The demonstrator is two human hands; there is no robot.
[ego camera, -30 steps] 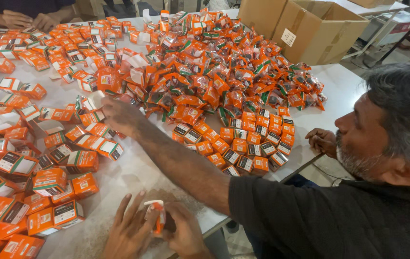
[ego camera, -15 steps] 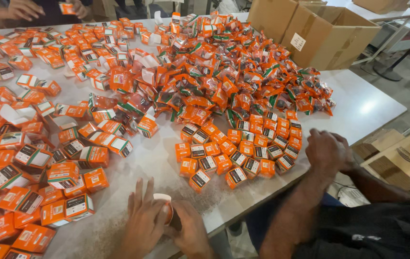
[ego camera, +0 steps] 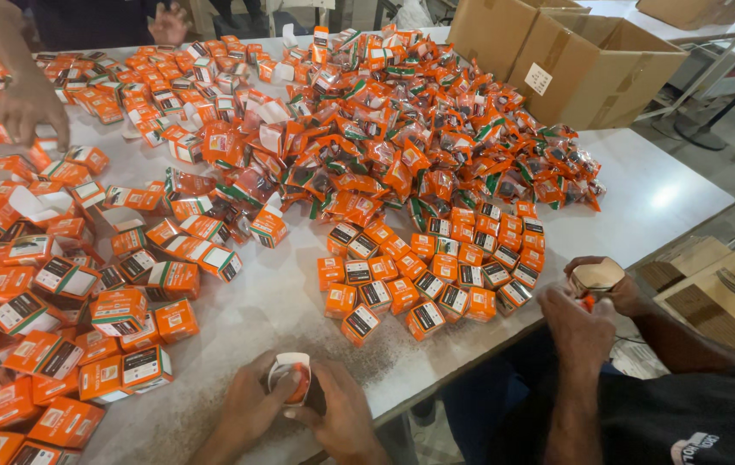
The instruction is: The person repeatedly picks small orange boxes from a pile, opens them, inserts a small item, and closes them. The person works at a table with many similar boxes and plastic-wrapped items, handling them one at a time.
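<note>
White tabletop: a wide white work table (ego camera: pixel 669 202), its bare parts grey-speckled near the front edge.
Brown cardboard: two large open brown cardboard cartons (ego camera: pixel 596 69) stand at the far right corner of the table.
Orange heap: a big pile of crinkled orange plastic-wrapped packets (ego camera: pixel 436 146) fills the middle and far side.
Loose boxes: many small orange cardboard boxes with white-and-black labels (ego camera: pixel 66 284) lie scattered over the left half.
Neat cluster: closed orange boxes in close rows (ego camera: pixel 436 280) sit near the right front edge, touching one another.
Co-worker at right: a person's two hands (ego camera: pixel 587 301) work on a small box with an open pale flap (ego camera: pixel 597 275) just off the table edge.
Co-worker at far left: another person's hand (ego camera: pixel 27 108) rests among the boxes.
Left hand (ego camera: pixel 251 405): curled around the small white-rimmed orange box (ego camera: pixel 292 379), gripping its left side.
Right hand (ego camera: pixel 342 413): closed on the same box from the right, thumb across its front.
Box position: between both hands, low over the front edge of the table, open end facing up.
</note>
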